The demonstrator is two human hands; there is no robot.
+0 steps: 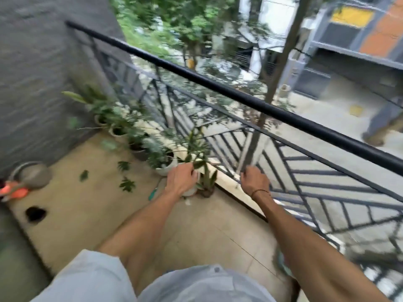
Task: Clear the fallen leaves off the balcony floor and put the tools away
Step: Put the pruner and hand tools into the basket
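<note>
The view is motion-blurred. Three green fallen leaves (84, 175) (124, 165) (127, 184) lie on the beige balcony floor (91, 214). My left hand (182, 178) reaches over a small white pot (190, 191), its fingers curled among the plant's leaves (198, 164); what it holds is unclear. My right hand (254, 179) is curled at the railing ledge (226, 178), where a pale thin pole (250, 147) rises; whether it grips the pole is not visible. A green-handled tool (153, 194) lies on the floor beside the pot.
A row of potted plants (135, 140) lines the black railing (218, 86). By the grey wall (32, 73) at left sit a grey bowl (36, 174) and an orange tool (15, 191). A dark patch (35, 213) marks the floor.
</note>
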